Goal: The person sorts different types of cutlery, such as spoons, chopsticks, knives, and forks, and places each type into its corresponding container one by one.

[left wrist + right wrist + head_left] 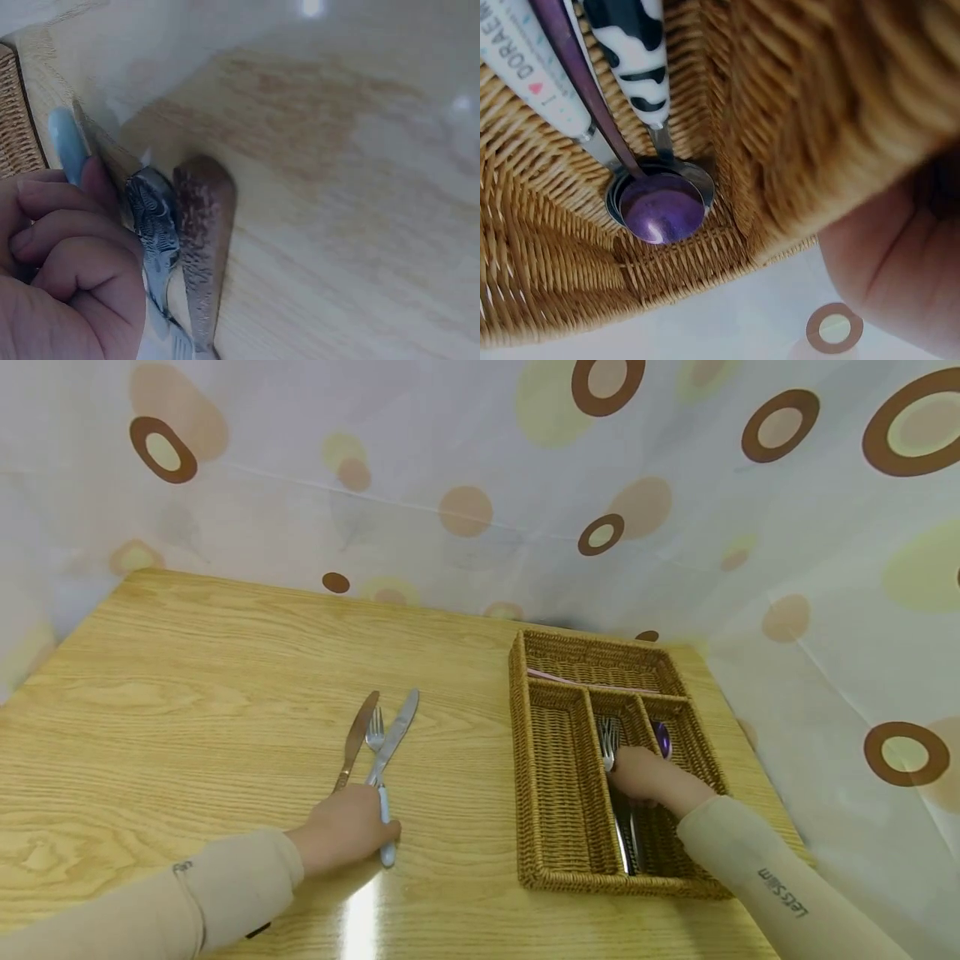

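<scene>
In the left wrist view my left hand (pixel 351 828) curls its fingers around the light blue handle (pixel 67 144) of a table knife (pixel 400 727). Right beside that hand on the table lie a fork (pixel 376 732) with a dark patterned handle (pixel 154 217) and a knife (pixel 358 739) with a brown textured handle (pixel 204 240). My right hand (pixel 641 774) reaches down into the middle compartment of a wicker cutlery tray (pixel 528 827), fingers bent at the neck of a fork (pixel 609 745). The divider hides most of those fingers in the right wrist view.
A purple spoon (pixel 664 210) lies with other spoons in the right compartment, among them a cow-patterned handle (pixel 634 64) and a white lettered handle (pixel 536 75). A pink stick (pixel 558 677) lies in the back compartment. Patterned sheeting (pixel 420 468) rises behind the table (pixel 187 693).
</scene>
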The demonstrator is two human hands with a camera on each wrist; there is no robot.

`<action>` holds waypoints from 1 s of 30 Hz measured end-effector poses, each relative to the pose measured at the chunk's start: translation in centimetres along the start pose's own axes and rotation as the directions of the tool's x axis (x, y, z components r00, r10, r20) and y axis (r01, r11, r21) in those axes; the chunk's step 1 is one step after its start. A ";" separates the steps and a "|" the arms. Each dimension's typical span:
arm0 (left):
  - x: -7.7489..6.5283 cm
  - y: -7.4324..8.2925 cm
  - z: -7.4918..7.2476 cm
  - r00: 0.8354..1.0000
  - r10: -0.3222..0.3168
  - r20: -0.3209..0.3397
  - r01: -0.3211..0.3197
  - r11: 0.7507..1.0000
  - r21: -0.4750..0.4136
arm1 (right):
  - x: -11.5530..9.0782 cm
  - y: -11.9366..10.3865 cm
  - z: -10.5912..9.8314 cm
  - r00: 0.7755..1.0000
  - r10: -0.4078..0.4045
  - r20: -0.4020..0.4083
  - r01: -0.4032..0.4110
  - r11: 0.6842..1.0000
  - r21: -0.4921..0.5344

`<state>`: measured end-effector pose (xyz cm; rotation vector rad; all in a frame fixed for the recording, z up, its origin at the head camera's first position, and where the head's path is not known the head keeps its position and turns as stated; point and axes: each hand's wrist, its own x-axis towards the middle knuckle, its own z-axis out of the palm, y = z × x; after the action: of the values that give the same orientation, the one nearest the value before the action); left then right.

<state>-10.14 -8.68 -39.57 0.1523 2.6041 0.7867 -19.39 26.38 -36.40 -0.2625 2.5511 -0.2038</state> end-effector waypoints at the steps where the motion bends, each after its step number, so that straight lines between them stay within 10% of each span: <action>1: 0.0 -0.1 0.0 1.000 0.001 -0.006 -0.001 0.999 -0.039 | 0.0 0.0 -0.1 1.000 0.009 -0.003 -0.009 1.000 0.006; 15: 0.4 -0.2 0.0 0.993 -0.036 0.115 0.086 0.882 -0.463 | -0.7 0.3 -3.0 0.997 0.027 -0.072 -0.020 0.995 0.096; 30: 0.1 1.7 -0.3 0.998 0.046 0.032 -0.027 0.895 -0.445 | -1.4 -0.6 -3.8 0.998 0.029 -0.060 -0.021 0.991 0.130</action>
<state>-10.39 -7.37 -38.43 0.0808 2.3140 1.3526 -20.29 26.50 -32.43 -0.1774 2.5874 -0.3712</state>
